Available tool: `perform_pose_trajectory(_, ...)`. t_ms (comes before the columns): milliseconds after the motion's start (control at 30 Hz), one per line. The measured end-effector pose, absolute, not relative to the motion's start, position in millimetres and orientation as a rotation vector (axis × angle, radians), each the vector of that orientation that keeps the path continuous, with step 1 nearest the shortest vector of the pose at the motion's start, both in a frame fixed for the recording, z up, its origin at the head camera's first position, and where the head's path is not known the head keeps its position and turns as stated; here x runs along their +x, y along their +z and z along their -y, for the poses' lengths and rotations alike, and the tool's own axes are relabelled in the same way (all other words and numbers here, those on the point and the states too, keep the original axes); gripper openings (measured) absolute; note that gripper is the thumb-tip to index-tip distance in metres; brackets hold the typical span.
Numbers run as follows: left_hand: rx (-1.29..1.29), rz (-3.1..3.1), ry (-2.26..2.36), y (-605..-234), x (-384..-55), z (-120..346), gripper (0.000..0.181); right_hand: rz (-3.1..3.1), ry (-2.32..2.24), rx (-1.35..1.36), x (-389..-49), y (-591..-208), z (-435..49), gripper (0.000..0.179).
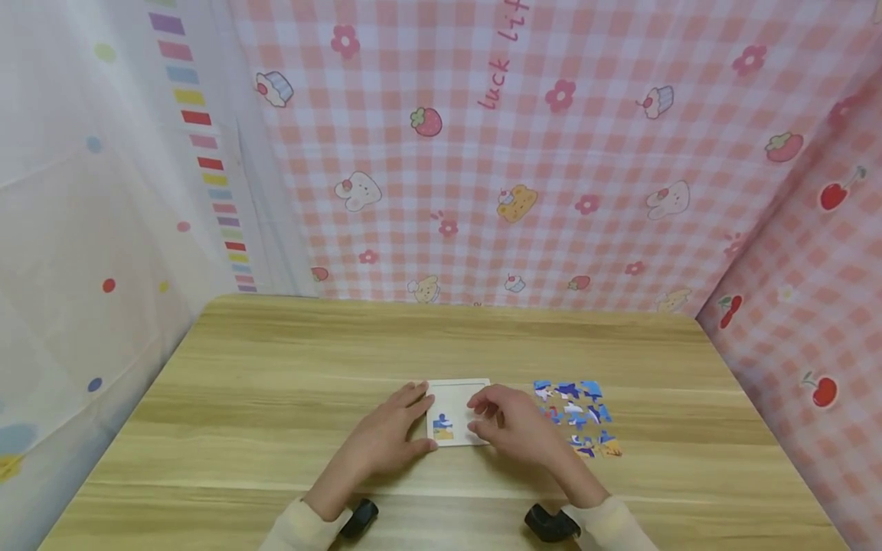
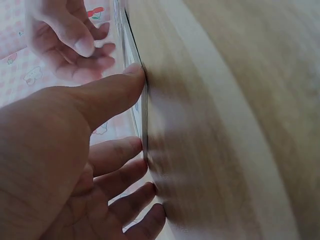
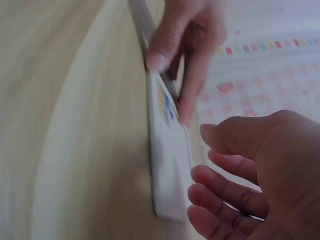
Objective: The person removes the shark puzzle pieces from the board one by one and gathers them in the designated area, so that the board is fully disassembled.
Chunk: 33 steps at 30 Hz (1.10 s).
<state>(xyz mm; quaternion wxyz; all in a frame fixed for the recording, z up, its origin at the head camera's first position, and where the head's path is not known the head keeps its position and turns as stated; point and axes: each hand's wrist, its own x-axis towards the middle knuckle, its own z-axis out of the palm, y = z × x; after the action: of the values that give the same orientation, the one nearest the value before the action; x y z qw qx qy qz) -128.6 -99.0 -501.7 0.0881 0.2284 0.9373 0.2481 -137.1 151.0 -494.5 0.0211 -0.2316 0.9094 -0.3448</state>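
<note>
A white puzzle tray [image 1: 451,394] with a shallow rim lies flat on the wooden table. Joined puzzle pieces [image 1: 443,427], blue and yellow, sit in its lower left corner. My left hand [image 1: 389,432] touches the tray's left side, fingers fairly straight along the edge and thumb at the near corner. Over the tray's right part hovers my right hand [image 1: 518,428], its fingers loosely bent and nothing visible between them. In the right wrist view a gap shows between those fingers and the tray [image 3: 170,180]. The right hand hides part of the tray in the head view.
Several loose puzzle pieces [image 1: 575,413], blue, white and yellow, lie in rough rows right of the tray, partly behind the right hand. Black wrist straps [image 1: 551,524] sit at both sleeves. A pink checked curtain [image 1: 482,153] hangs behind the wooden table [image 1: 310,344].
</note>
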Motion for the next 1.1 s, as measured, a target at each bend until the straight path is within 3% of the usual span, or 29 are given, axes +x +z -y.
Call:
perform_pose_trajectory(400,0.695,-2.786,0.732,-498.3,-127.4,96.2,0.07,-2.905,-0.97,-0.661,-132.4,-511.3,-113.7,0.015)
perform_pose_trajectory(1100,0.684,-2.794,0.712,-499.4,-127.5,97.2,0.071,-2.815,-1.231,-0.605,-128.7,-513.2,-114.6,0.017)
